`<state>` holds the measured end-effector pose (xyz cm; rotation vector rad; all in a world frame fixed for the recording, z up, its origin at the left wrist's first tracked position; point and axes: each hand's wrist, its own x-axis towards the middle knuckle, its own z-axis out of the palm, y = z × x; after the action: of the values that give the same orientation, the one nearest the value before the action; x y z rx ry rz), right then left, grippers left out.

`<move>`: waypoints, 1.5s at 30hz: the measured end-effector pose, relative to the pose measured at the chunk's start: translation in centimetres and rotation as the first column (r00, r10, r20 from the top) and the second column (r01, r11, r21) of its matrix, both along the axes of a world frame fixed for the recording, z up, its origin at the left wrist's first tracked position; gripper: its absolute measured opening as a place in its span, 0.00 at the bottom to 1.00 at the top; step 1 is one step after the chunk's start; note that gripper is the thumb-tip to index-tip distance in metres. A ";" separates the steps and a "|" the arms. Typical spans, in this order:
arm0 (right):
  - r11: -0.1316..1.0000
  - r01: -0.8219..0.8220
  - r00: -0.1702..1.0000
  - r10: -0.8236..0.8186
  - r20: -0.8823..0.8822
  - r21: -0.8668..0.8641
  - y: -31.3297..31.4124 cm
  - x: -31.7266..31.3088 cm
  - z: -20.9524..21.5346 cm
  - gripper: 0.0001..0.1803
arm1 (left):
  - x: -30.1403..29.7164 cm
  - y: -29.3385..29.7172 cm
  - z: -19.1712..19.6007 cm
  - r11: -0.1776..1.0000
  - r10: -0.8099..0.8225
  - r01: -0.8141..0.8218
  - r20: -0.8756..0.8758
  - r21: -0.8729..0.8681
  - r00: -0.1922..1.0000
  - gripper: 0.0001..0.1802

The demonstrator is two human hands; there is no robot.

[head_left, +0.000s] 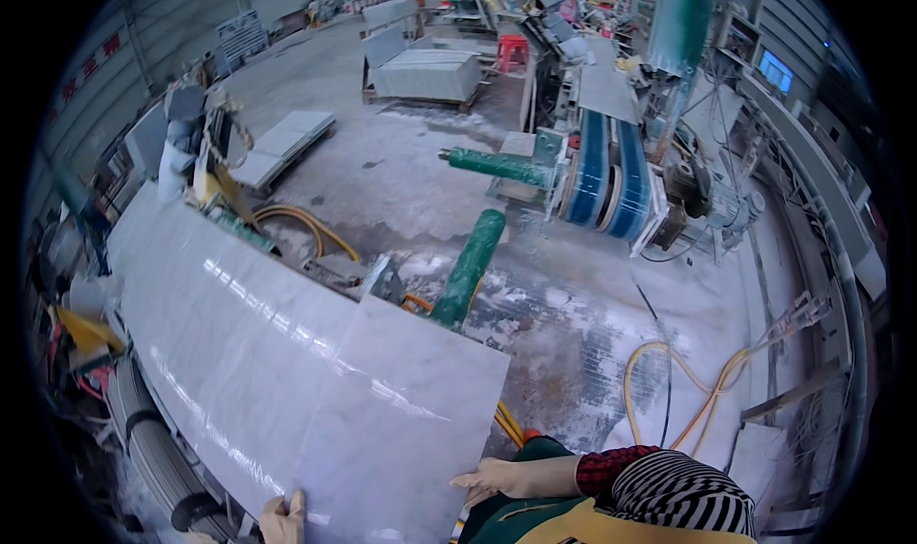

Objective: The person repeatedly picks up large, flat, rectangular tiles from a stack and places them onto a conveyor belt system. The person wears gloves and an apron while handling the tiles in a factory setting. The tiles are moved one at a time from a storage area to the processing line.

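Observation:
A pale, glossy marble slab (411, 401) lies flat in front of me, its surface streaked with light reflections. Beyond a thin seam, a second pale slab (248, 343) butts against it and stretches away to the far left. My left hand (283, 522), in a cream glove, grips the near edge of the closer slab, with a digit on its top face. On the right edge near the corner, my gloved right hand (487, 479) is closed, its fingers partly hidden. Its arm wears a checked cuff and a striped sleeve.
Green rollers (470, 267) stick out past the slab's far edge. A blue belt conveyor (604, 176) with a motor (702, 195) stands far right. Yellow hoses (702, 391) loop over the wet, dusty floor. Stacked slabs (425, 74) and a red stool (513, 53) stand farther back.

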<state>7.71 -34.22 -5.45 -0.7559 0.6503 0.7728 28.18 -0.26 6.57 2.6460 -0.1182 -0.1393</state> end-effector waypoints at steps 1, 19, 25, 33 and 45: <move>0.997 0.063 0.994 -0.067 0.085 0.048 -0.7 -0.2 -0.1 0.29 | 1.8 1.4 -0.7 0.997 0.038 -0.054 -0.234 -0.062 0.972 0.28; 0.230 0.966 0.258 -0.827 0.499 -0.118 -48.9 4.4 4.7 0.24 | 4.8 -56.0 -0.2 0.943 -0.286 0.269 -0.063 -0.196 0.956 0.34; 0.130 0.914 0.311 -0.832 0.459 -0.384 -66.4 -2.7 1.6 0.27 | 0.5 -72.5 -8.9 0.919 -0.359 0.287 -0.277 -0.268 0.891 0.34; 0.172 0.904 0.295 -0.914 0.279 -0.392 -73.0 -7.5 -2.2 0.33 | -3.0 -81.3 -10.1 0.953 -0.299 0.286 -0.476 -0.103 0.827 0.37; 0.217 0.976 0.216 -0.975 -0.047 -0.016 -55.1 -16.7 -4.8 0.27 | -2.3 -82.4 -10.9 0.909 -0.395 0.221 -0.564 -0.352 0.726 0.37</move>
<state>-8.99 -89.28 -10.23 -0.1474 0.9977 -0.4476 25.83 -82.62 -4.34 2.1549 -0.3318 -1.0370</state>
